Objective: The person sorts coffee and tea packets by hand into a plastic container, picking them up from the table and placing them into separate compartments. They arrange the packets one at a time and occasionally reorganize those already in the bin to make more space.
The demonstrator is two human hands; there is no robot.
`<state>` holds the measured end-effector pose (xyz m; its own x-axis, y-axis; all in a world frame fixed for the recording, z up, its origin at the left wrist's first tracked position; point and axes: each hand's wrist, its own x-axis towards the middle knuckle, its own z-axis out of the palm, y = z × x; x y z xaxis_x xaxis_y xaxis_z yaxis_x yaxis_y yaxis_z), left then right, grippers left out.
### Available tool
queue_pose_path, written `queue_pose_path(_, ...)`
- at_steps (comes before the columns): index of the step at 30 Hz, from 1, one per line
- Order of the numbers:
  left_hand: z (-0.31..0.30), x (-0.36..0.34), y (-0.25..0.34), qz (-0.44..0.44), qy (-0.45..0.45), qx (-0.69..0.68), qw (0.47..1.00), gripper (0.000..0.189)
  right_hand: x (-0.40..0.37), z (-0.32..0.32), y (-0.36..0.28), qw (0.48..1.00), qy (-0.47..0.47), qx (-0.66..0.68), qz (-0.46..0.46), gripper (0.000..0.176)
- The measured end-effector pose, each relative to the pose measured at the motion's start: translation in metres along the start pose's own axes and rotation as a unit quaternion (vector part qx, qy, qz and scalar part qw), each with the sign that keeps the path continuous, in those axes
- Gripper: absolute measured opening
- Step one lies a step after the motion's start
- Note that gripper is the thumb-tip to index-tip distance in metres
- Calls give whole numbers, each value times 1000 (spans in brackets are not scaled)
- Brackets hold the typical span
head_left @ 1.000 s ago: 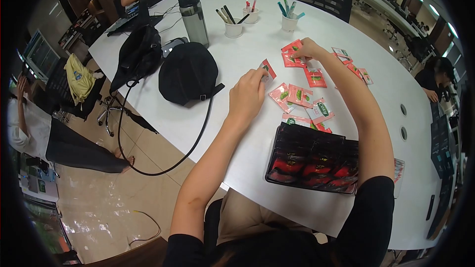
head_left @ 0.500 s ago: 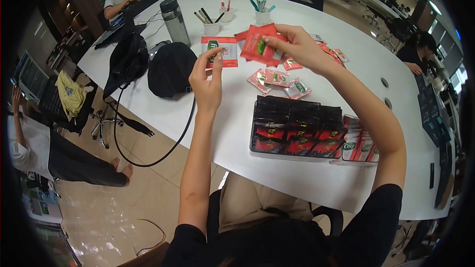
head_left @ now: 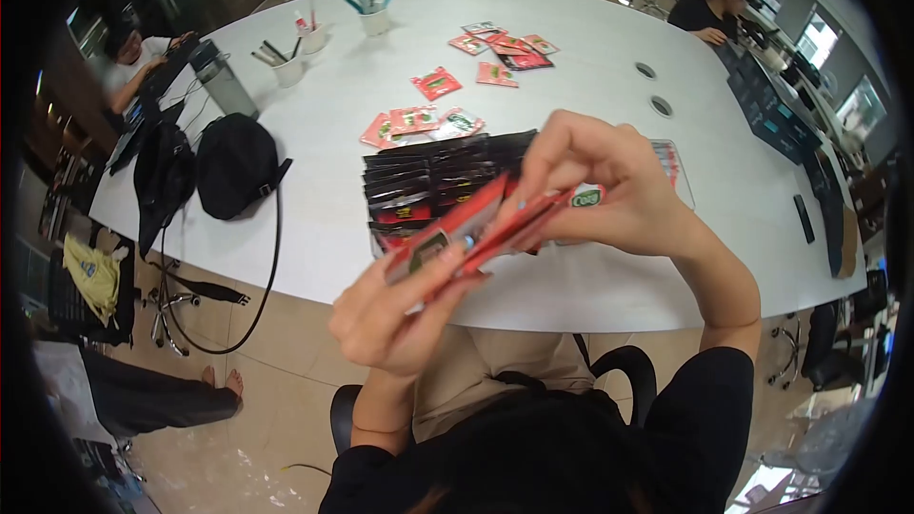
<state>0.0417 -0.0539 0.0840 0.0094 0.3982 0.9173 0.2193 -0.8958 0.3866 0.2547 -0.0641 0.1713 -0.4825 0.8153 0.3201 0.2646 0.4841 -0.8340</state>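
My left hand (head_left: 405,319) pinches a red-and-white Cozy tea sachet (head_left: 428,249) by its lower end. Fingers of my right hand (head_left: 614,186) close on several red tea sachets (head_left: 538,219), fanned slightly and with a Cozy logo at their right end. Both hands come together in front of my chest, so the sachets meet or overlap; motion blur hides exactly where they touch. Behind them stands a tray of upright black-and-red sachets (head_left: 405,176), partly covered by the hands and held sachets. Its clear right end (head_left: 687,181) shows past my right wrist.
Loose sachets lie on the white table (head_left: 314,257), in a near pile (head_left: 414,121) and a farther pile (head_left: 514,49). At left are a black cap (head_left: 233,167), a black bag (head_left: 164,157), a bottle (head_left: 224,81) and pen cups (head_left: 286,69). Two people sit at the table's far sides.
Both hands have come back from over the far table toward my body and closed together, bringing their sachets with them. The view has shifted right.
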Motion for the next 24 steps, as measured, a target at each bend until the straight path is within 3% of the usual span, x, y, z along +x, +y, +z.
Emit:
queue_pose_path(3,21,-9,16,6,-39,-16,999,33,-38,-7,9,998,38,40,40,20)
queue_pose_path(7,43,-27,24,14,-92,-69,993,30,-84,-17,16,993,96,-20,65,13)
queue_pose_path(10,62,-42,29,24,-100,-93,990,29,-117,-20,29,982,169,30,83,16)
queue_pose_path(16,85,-57,34,-35,-156,-111,981,29,-142,-14,36,964,215,-116,103,27)
queue_pose_path(20,87,-52,32,-48,-199,-168,964,37,-131,-14,31,969,180,-151,80,38)
queue_pose_path(23,92,-65,26,-200,-157,-335,907,45,-126,-16,48,982,184,-43,30,37)
queue_pose_path(24,91,-65,24,-203,-165,-330,907,47,-122,-16,48,979,197,-32,44,35)
